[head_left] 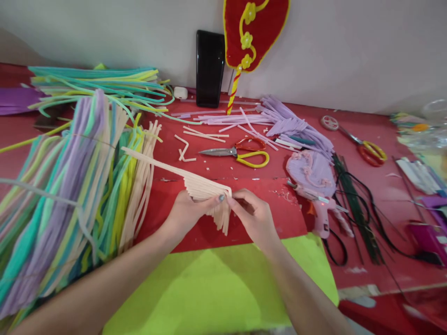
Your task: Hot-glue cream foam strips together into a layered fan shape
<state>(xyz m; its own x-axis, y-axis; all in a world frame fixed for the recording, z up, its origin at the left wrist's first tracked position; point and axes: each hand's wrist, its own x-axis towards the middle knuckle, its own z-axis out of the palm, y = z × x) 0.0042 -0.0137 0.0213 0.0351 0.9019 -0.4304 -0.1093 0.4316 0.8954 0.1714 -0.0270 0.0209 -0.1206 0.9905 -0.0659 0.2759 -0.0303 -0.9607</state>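
Note:
Cream pipe cleaners (204, 187), bent and stacked side by side into a stepped fan, are held above the red table. My left hand (193, 209) is closed on the stack, its thumb pressed on the front near the bend. At the right-hand corner, my right hand (252, 211) pinches the bent end between thumb and fingers. One long strand reaches out to the upper left, over the loose cream pipe cleaners (145, 172). Part of the stack is hidden behind my left thumb and fingers.
Beyond my hands lie scissors (223, 152) and lilac pipe cleaners (293, 121). A pink glue gun (321, 216) rests at right by a lilac fan-shaped piece (312, 172). Bundled coloured pipe cleaners (80, 186) fill the left. A black phone (210, 70) leans on the wall.

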